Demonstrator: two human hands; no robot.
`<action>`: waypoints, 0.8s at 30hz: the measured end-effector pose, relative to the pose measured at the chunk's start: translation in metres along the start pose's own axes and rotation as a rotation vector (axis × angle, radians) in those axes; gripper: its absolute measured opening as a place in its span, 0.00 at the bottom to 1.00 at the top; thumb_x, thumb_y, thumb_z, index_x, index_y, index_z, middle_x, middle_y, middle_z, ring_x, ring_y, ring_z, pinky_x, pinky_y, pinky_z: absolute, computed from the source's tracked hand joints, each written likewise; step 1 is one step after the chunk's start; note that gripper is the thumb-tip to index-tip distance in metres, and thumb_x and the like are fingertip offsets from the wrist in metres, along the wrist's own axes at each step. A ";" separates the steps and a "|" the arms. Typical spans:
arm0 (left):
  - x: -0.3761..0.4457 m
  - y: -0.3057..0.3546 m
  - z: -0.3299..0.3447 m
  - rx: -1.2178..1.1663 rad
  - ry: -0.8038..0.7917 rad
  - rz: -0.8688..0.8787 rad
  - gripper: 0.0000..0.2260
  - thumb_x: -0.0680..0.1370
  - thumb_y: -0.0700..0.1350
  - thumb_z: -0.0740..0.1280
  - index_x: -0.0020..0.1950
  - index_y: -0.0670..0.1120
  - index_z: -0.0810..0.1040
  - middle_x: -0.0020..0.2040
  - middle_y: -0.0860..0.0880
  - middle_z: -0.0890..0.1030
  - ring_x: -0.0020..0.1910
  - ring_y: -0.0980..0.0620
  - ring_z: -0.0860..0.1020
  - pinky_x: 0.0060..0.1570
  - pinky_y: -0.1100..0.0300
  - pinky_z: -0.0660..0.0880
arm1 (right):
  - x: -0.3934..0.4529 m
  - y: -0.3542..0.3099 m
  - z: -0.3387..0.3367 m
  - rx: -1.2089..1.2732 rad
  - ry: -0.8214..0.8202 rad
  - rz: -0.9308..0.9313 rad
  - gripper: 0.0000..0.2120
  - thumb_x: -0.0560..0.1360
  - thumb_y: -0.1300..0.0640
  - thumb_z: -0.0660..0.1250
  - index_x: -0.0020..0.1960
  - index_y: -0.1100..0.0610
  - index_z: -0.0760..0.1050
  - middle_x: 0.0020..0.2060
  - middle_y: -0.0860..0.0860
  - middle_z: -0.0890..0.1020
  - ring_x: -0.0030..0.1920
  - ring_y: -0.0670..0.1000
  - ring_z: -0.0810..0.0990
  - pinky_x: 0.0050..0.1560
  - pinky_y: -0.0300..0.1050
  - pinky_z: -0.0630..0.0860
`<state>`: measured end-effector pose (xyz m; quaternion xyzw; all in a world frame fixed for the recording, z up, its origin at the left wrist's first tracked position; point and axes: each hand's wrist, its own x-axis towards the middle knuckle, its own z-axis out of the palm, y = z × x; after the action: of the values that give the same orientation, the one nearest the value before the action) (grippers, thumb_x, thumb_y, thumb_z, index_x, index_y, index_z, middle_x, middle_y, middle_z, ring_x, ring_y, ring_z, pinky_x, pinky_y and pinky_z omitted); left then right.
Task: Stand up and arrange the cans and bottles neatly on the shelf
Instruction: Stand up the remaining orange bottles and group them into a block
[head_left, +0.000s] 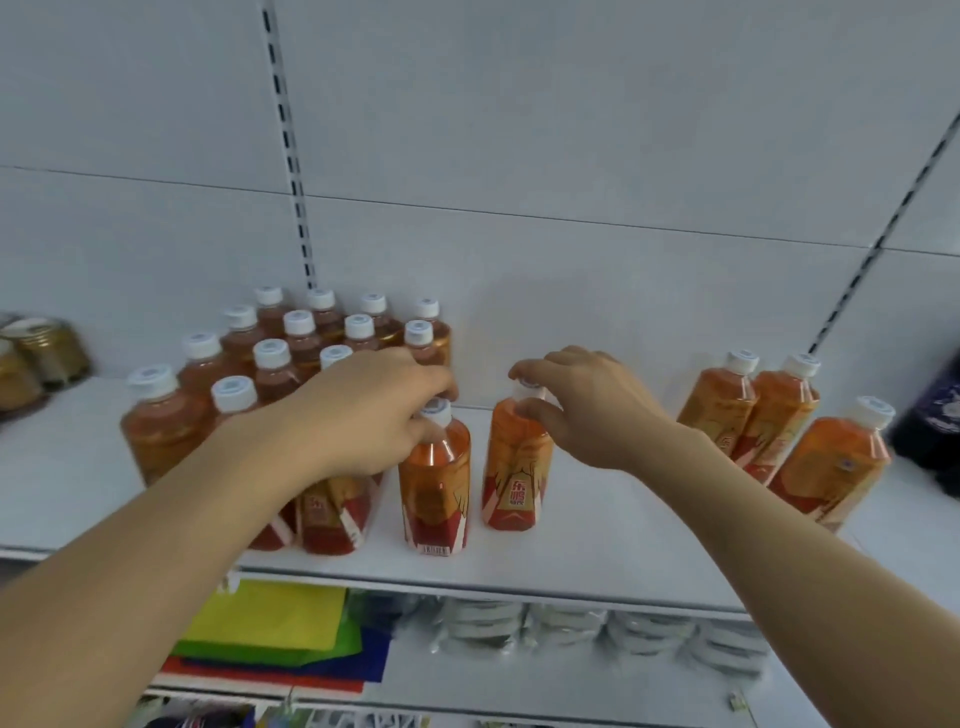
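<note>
Head view: left hand (376, 410) pinches the cap of one orange bottle (435, 486); the forearm hides part of the packed bottle block (270, 374) just left of it. Right hand (587, 410) curls round the neck of a second bottle (517, 470) just right of the first, cap mostly covered. Bare white shelf (613, 540) runs further right to three leaning bottles (769, 421) — dark item at the frame edge unreadable.

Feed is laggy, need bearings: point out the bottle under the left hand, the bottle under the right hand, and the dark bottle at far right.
left-hand bottle (435, 486): head view, on its label.
right-hand bottle (516, 467): head view, on its label.
dark bottle (935, 415): head view, on its body.
</note>
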<state>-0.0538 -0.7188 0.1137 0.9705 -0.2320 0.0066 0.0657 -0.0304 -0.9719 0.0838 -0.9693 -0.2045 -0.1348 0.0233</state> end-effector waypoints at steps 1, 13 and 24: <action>-0.003 -0.002 -0.002 0.006 -0.009 0.002 0.19 0.83 0.57 0.68 0.74 0.61 0.73 0.60 0.55 0.72 0.60 0.52 0.74 0.55 0.56 0.72 | 0.006 -0.006 0.002 -0.002 0.004 -0.009 0.20 0.86 0.42 0.61 0.75 0.46 0.73 0.64 0.46 0.83 0.64 0.52 0.78 0.65 0.52 0.75; -0.023 -0.025 -0.008 0.116 -0.019 -0.026 0.18 0.83 0.58 0.68 0.72 0.62 0.73 0.55 0.54 0.71 0.55 0.51 0.74 0.58 0.50 0.76 | 0.065 -0.056 0.019 0.101 0.019 -0.152 0.18 0.83 0.43 0.65 0.71 0.46 0.78 0.57 0.49 0.84 0.59 0.54 0.78 0.58 0.54 0.76; -0.014 -0.027 -0.001 0.060 0.002 -0.038 0.16 0.83 0.56 0.68 0.71 0.58 0.74 0.57 0.53 0.70 0.56 0.51 0.75 0.59 0.50 0.77 | 0.097 -0.064 0.050 0.151 0.099 -0.203 0.19 0.77 0.48 0.59 0.61 0.52 0.82 0.52 0.51 0.85 0.55 0.59 0.79 0.48 0.49 0.71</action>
<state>-0.0543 -0.6880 0.1102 0.9763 -0.2130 0.0133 0.0368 0.0417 -0.8710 0.0609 -0.9313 -0.3095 -0.1683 0.0927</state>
